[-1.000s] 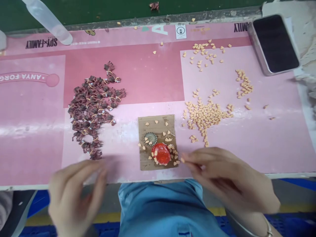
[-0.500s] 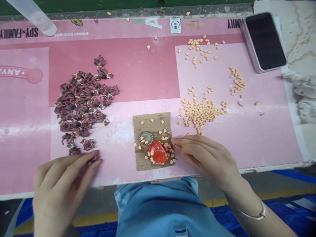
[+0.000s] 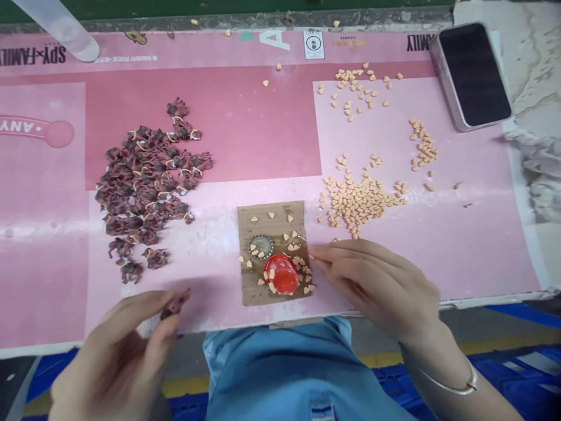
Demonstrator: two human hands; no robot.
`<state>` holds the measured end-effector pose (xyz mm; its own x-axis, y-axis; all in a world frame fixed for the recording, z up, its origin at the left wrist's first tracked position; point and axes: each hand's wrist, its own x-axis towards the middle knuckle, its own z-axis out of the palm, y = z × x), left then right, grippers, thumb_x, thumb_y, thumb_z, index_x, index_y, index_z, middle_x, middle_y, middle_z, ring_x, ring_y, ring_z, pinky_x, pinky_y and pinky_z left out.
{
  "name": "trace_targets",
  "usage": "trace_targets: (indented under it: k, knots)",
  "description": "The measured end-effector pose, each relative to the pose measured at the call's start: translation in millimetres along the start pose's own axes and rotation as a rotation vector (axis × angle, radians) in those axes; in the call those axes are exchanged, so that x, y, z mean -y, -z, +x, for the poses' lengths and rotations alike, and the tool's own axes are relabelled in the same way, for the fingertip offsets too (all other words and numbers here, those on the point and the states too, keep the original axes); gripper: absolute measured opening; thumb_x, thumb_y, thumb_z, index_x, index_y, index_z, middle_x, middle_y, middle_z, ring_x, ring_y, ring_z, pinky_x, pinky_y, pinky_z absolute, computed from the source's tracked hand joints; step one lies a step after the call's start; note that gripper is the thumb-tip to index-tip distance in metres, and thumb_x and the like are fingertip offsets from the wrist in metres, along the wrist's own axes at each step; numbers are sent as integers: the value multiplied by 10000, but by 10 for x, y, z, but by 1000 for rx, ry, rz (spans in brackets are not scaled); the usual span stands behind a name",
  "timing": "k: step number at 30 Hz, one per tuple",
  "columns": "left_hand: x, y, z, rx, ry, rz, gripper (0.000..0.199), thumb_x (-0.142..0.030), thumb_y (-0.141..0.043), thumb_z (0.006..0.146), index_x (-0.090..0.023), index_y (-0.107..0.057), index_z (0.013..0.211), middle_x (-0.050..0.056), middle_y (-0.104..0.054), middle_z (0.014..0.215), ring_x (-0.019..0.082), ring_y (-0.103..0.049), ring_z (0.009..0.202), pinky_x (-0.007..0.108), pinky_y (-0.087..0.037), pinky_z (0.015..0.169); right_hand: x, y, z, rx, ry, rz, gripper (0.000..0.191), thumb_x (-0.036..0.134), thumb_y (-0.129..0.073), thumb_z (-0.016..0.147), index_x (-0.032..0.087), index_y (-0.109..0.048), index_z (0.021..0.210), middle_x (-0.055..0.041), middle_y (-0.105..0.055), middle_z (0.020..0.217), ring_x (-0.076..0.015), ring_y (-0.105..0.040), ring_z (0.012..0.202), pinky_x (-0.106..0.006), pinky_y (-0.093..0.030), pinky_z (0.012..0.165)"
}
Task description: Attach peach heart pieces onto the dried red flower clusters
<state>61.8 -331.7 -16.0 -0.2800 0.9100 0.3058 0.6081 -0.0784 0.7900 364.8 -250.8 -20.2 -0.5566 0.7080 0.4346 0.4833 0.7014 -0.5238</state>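
My left hand (image 3: 118, 356), slightly blurred, pinches a small dark reddish-brown figurine (image 3: 175, 303) between thumb and fingers, just above the near edge of the table. Beyond it lies a pile of similar figurines (image 3: 144, 169), some with thin yellowish bands. My right hand (image 3: 377, 280) rests at the right edge of a cardboard piece (image 3: 252, 292), fingertips pressed together; what they hold, if anything, is hidden. On the cardboard sit a red cap (image 3: 283, 273) with a wet-looking inside, a metal bottle cap (image 3: 262, 247) and several small cream-coloured pieces (image 3: 302, 269).
A large cluster of cream pieces (image 3: 359, 199) lies right of the cardboard, with smaller groups beyond. A phone (image 3: 473, 76) lies at the far right. A translucent plastic tube (image 3: 65, 29) reaches in at the far left. Printed pink sheeting (image 3: 210, 128) covers the table.
My left hand has drawn back from the pile toward me, lifting one figurine off the table. My right hand has stayed beside the cardboard almost unmoved.
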Motion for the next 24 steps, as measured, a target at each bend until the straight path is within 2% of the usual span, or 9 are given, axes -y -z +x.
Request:
trace_targets:
  k: [2,5,8,10,13,15,19,21,24]
  knots:
    - [-125,-110,29,78,-107,-41,283,-106,-818,833,-241,-799,1081,-16,-809,852,161,-755,707,253,-633,637,92,34,52,-42,-58,94,207,8,-622,1010,210,-669,1012,-75,-851,1064,-188,-817,979,-290,-709,902]
    - [-252,-233,66,211,-251,-37,119,-152,-757,933,-195,-750,1043,3,-787,860,153,-752,771,259,-632,676,295,36,127,3,-173,250,212,64,-603,1047,247,-708,1022,-8,-856,1063,-150,-822,929,-229,-693,926]
    - [-329,-305,83,265,-315,-43,64,-170,-668,1008,-163,-731,1004,29,-774,877,149,-756,851,258,-634,727,466,-31,173,-12,-164,326,193,155,-622,1064,286,-757,1022,57,-855,1003,-106,-791,728,-152,-686,857]
    - [-360,-333,88,277,-342,-80,92,-192,-647,1026,-148,-726,1008,35,-769,872,145,-755,867,250,-637,754,527,-77,188,-57,-171,315,152,220,-668,1052,302,-779,987,75,-847,940,-96,-759,639,-126,-686,767]
    - [-380,-359,86,263,-323,-160,98,-245,-670,1020,-176,-719,1071,22,-779,862,158,-765,827,261,-648,721,565,-101,187,10,-237,260,80,260,-756,999,324,-804,998,78,-841,895,-120,-779,681,-162,-702,727]
    - [-381,-372,74,261,-300,-167,103,-276,-676,1019,-198,-719,1071,15,-783,857,166,-770,807,271,-657,702,578,-99,171,57,-259,255,110,252,-784,976,342,-811,1032,79,-843,895,-138,-790,715,-195,-714,741]
    - [-390,-390,55,277,-336,-100,152,-291,-632,1044,-179,-718,986,15,-775,858,144,-753,805,253,-670,728,604,-102,130,30,-243,239,188,217,-670,1046,341,-811,1042,73,-845,913,-128,-789,728,-168,-701,780]
    - [-404,-397,57,268,-363,-75,170,-277,-622,1052,-164,-712,963,7,-771,866,121,-743,822,219,-661,748,613,-104,119,41,-209,223,239,176,-595,1073,300,-796,1111,58,-853,953,-120,-794,755,-144,-688,827]
    - [-427,-406,65,240,-371,-55,84,-215,-674,1019,-160,-713,970,-6,-776,882,111,-738,820,218,-653,722,619,-117,121,49,-138,223,257,88,-572,1048,226,-758,1161,32,-861,1051,-116,-808,831,-142,-666,927]
